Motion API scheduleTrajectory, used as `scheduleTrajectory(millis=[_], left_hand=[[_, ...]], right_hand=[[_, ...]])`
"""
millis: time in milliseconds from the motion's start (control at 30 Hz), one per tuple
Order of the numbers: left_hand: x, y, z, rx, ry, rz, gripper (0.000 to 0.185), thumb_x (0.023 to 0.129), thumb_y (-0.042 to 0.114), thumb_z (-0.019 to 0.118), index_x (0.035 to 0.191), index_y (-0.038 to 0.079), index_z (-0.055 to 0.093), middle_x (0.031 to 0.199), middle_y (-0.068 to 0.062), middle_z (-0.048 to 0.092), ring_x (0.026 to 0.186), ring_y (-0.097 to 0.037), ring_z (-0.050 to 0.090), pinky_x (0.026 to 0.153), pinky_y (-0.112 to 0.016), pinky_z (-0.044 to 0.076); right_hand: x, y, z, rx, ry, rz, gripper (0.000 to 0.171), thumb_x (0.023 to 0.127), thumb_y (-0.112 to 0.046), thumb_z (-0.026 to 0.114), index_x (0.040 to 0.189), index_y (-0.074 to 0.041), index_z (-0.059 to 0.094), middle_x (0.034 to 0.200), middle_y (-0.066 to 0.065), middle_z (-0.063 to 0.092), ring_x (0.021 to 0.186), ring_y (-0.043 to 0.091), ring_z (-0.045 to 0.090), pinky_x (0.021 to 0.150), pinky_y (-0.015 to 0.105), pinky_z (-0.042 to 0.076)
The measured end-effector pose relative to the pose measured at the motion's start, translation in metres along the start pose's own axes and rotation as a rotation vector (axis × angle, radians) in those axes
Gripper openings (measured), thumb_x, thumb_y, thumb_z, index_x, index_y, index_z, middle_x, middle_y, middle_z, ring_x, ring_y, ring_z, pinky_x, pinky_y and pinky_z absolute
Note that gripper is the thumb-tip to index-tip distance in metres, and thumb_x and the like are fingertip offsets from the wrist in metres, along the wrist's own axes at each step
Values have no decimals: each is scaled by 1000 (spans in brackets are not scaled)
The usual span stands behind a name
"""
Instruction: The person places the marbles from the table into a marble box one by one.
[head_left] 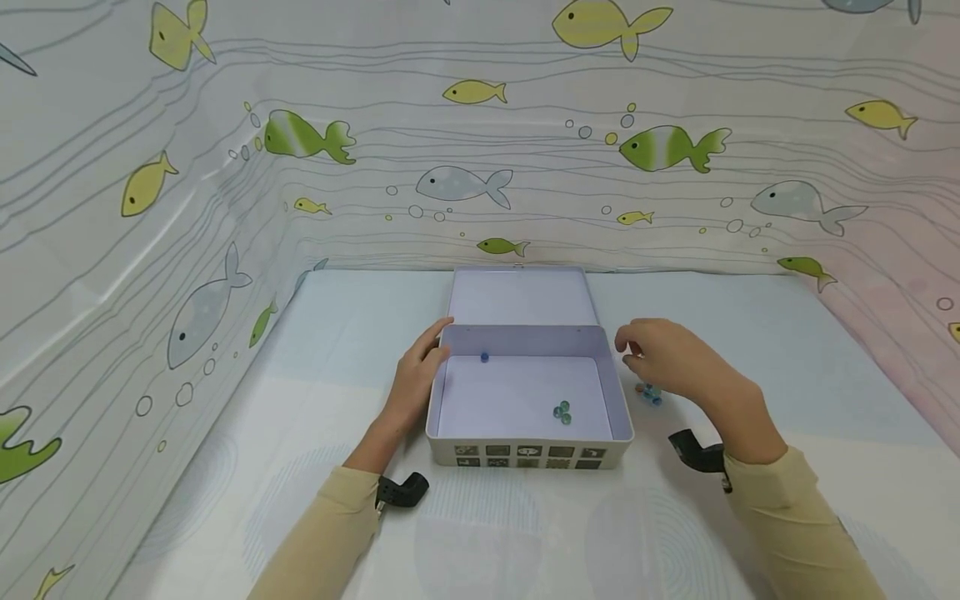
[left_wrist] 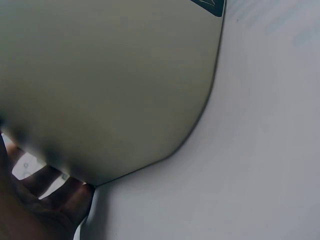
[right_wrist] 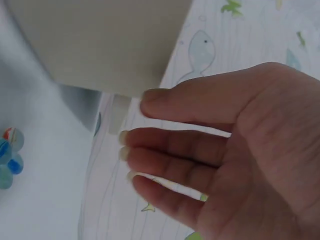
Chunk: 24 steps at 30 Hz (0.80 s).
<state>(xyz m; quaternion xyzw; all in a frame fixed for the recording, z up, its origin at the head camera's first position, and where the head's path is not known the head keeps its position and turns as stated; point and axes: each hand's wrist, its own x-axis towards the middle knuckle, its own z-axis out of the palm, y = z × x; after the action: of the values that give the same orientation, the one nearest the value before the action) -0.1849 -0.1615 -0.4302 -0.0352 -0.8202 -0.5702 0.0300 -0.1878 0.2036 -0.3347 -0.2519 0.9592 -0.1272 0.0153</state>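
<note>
A shallow metal box [head_left: 525, 454] with its lid [head_left: 521, 296] swung back lies on the table. Against the box's left wall rests my left hand [head_left: 415, 375], fingers along the outside and thumb at the rim. My right hand [head_left: 671, 358] hovers off the right wall, fingers loosely bent; the right wrist view shows nothing between them. Below that hand is a small cluster of glass marbles [head_left: 651, 397], blue, clear and orange-streaked. Inside the box are three greenish marbles [head_left: 566, 418] near the front right and one blue marble [head_left: 484, 357] at the back left.
A pale blue and white patterned cloth [head_left: 360, 333] covers the table. Behind it and along the left rises a fish-print sheet [head_left: 375, 233]. Each wrist carries a black camera mount, the right mount [head_left: 697, 454] close over the cloth.
</note>
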Motion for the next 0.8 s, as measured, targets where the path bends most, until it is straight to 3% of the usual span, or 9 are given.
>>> scheduleTrajectory(millis=[300,800], left_hand=[[0,-1,0,3,2,2,44,103,39,42,146,46,43,154,4,45,147,-28,37,117,-58,31],[-1,0,-1,3,-5,5,45,103,38,42,148,43,42,157,5,41,149,-29,34,118,-57,30]], right_hand=[[4,17,12,57,-220,157,18,85,-8,68,102,-3,69,88,8,65,74,19,56,66,35,48],[10,29,32,23,-261,138,8,84,-2,66,92,-4,69,83,5,66,68,16,56,61,30,47]])
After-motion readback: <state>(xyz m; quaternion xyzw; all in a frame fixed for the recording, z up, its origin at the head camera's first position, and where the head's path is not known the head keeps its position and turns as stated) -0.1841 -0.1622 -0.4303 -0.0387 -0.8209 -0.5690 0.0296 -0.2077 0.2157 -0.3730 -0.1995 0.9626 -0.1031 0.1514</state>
